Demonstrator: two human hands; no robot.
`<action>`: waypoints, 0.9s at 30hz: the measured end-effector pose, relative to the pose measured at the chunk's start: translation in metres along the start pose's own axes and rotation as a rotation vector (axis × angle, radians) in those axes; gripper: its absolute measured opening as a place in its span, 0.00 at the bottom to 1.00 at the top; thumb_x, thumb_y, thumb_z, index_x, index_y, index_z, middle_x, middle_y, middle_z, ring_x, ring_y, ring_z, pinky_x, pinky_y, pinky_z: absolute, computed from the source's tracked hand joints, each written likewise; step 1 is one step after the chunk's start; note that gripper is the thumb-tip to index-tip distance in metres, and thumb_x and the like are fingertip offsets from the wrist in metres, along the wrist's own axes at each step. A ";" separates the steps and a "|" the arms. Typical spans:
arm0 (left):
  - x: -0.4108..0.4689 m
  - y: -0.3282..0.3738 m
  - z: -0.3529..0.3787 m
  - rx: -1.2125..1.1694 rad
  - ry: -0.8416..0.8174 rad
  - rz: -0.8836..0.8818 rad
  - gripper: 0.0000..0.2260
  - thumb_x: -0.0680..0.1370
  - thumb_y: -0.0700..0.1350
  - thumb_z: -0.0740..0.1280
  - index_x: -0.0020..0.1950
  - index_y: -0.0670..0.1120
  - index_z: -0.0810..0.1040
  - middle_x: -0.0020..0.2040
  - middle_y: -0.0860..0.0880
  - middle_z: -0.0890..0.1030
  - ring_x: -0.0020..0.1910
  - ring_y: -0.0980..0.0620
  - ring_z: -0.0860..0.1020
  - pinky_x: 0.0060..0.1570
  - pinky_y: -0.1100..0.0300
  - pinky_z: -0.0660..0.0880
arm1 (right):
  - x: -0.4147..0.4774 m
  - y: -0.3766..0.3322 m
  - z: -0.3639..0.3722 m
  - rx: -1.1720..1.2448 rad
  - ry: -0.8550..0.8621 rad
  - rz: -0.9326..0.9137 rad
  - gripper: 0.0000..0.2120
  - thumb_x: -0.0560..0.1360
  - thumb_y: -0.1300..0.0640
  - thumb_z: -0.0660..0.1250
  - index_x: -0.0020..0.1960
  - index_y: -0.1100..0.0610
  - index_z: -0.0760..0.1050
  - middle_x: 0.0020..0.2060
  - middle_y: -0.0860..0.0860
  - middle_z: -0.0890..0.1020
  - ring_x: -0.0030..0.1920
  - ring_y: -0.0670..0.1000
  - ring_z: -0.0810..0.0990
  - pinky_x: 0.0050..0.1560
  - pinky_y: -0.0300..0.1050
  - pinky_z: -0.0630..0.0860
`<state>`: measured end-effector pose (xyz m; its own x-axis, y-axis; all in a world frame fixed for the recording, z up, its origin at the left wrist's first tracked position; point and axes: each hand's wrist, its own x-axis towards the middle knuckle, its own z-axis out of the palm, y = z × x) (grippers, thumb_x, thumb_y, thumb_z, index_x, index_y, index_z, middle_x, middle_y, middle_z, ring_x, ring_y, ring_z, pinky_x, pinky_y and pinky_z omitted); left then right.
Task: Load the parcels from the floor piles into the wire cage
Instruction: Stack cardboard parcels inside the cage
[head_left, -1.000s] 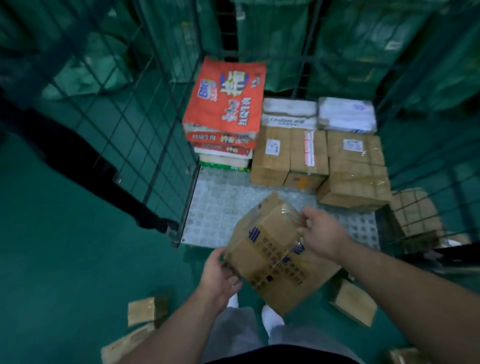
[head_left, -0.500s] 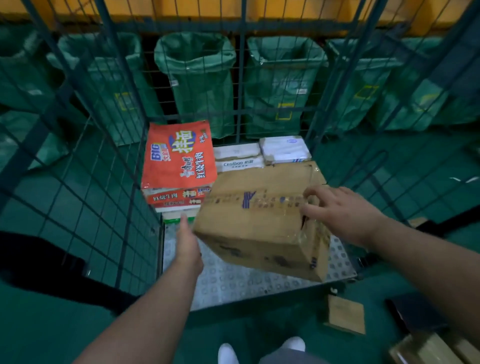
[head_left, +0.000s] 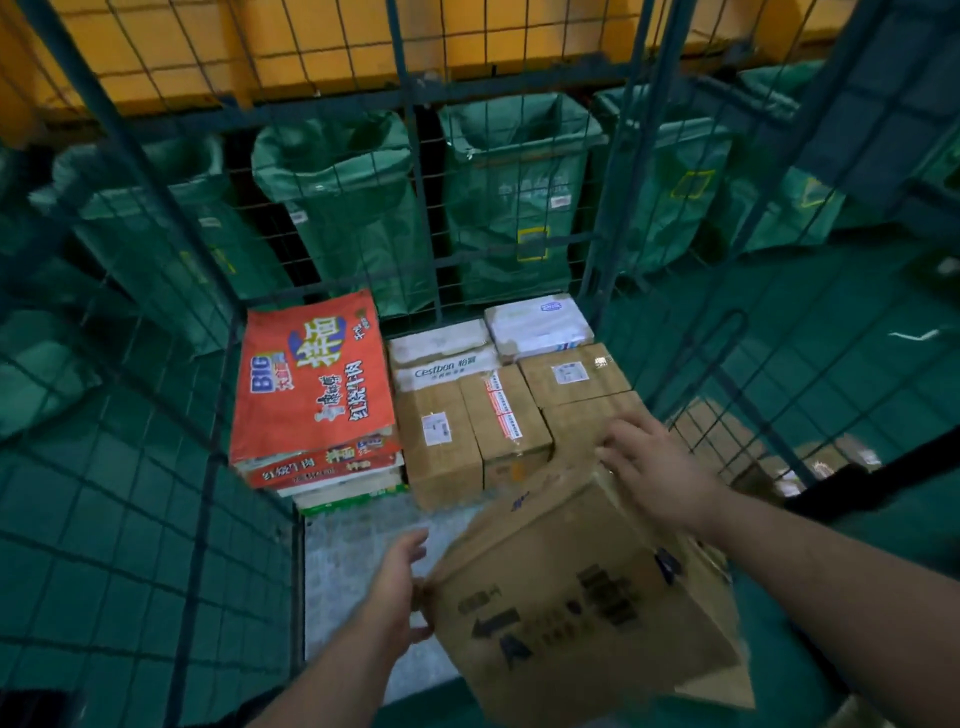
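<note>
Filling wire cage (head_left: 348, 582) rear: stacked parcels (head_left: 488, 415)

Four brown boxes (head_left: 439, 441) in the cage (head_left: 353, 597), two white parcels (head_left: 540, 322), two orange cartons (head_left: 311, 374) — and one carried box (head_left: 582, 597).
</note>
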<state>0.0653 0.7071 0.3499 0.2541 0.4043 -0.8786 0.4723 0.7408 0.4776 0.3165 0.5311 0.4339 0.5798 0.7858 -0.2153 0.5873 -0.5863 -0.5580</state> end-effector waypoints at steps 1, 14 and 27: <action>0.008 0.009 0.010 -0.004 0.006 -0.024 0.21 0.80 0.61 0.62 0.66 0.49 0.75 0.60 0.40 0.76 0.59 0.40 0.74 0.64 0.40 0.69 | 0.015 0.013 0.002 0.111 0.028 0.070 0.05 0.84 0.45 0.58 0.57 0.38 0.72 0.63 0.43 0.70 0.62 0.49 0.72 0.62 0.46 0.69; 0.095 0.154 0.115 -0.358 0.123 0.088 0.15 0.79 0.58 0.65 0.49 0.47 0.77 0.47 0.47 0.80 0.54 0.43 0.78 0.57 0.40 0.74 | 0.240 0.124 -0.033 0.858 -0.186 0.663 0.32 0.75 0.24 0.57 0.68 0.43 0.76 0.63 0.43 0.79 0.65 0.54 0.78 0.70 0.61 0.72; 0.254 0.292 0.104 -0.397 -0.025 0.227 0.18 0.80 0.49 0.61 0.63 0.45 0.84 0.57 0.45 0.86 0.54 0.47 0.85 0.62 0.41 0.77 | 0.417 0.109 0.006 0.890 -0.157 0.599 0.12 0.81 0.54 0.66 0.64 0.48 0.77 0.47 0.45 0.84 0.45 0.47 0.81 0.39 0.44 0.74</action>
<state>0.3555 0.9702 0.2657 0.3367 0.5707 -0.7490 0.0435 0.7852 0.6178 0.6189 0.7960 0.2789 0.5200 0.4728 -0.7114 -0.4248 -0.5794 -0.6956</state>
